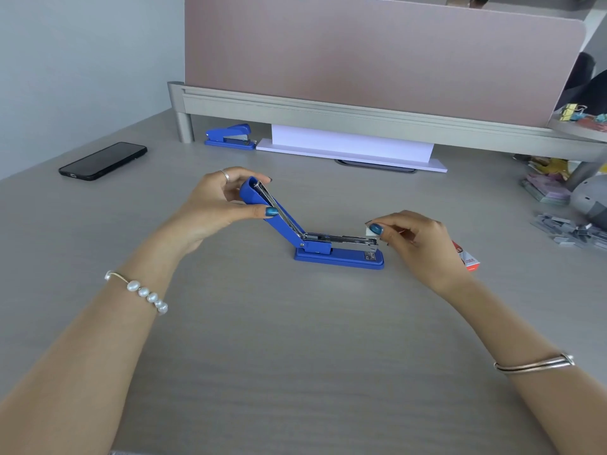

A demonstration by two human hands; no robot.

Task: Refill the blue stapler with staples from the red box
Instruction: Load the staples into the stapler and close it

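The blue stapler [340, 257] stands on the grey desk with its top arm swung open up and to the left, baring the metal staple channel. My left hand [216, 205] grips that raised arm near its tip. My right hand [410, 238] pinches a small white strip, apparently staples [370, 232], right at the front end of the channel. The red box [468, 259] lies on the desk just behind my right hand, mostly hidden by it.
A black phone [103, 160] lies at the far left. A second blue stapler [230, 136] and white paper [351, 146] sit under the raised shelf [328, 110]. Loose staple strips [568, 233] and clutter fill the right edge.
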